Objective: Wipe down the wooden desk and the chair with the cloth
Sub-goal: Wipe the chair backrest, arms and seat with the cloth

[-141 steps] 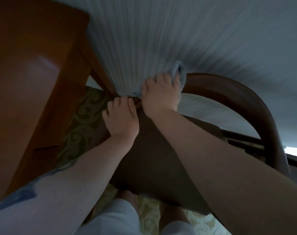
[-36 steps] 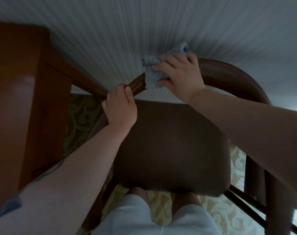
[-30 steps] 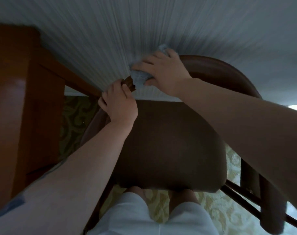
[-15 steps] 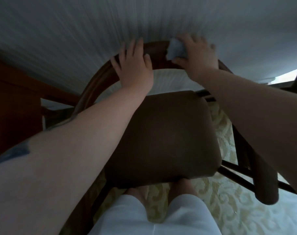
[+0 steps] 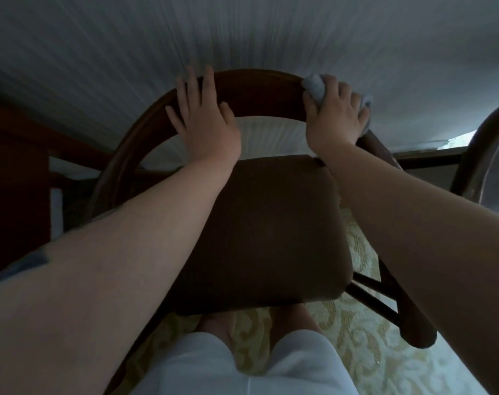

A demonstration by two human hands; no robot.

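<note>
A person leans over a dark wooden chair [image 5: 259, 89], both bare forearms reaching away from the camera to its curved back rail; the right hand [image 5: 332, 115] curls over the rail at the right end of the arc, its fingers and thumb wrapped round a pale grey cloth [image 5: 314, 86] that is bunched against the wood; folds of the cloth bulge out on the left above the thumb and again on the far right past the outer fingers, so the fabric lies between palm and rail. The left hand [image 5: 205, 118] lies flat on the rail left of centre, fingers straight and spread, gripping nothing. The rail is smooth, rounded and bowed in a broad arc, with a dull sheen; the seat [image 5: 268, 232] below is a squarish cushion with softened corners in matt brown fabric. Behind the chair hangs a pale, finely striped wall or curtain [image 5: 242, 32], blurred; a reddish-brown wooden desk [image 5: 11, 181] shows at the far left edge, in shadow; a second curved wooden rail [image 5: 476, 143] rises at the right. Underfoot is a cream carpet [image 5: 365, 352] with a scrolling pattern; white shorts [image 5: 242, 369] and knees fill the near edge.
</note>
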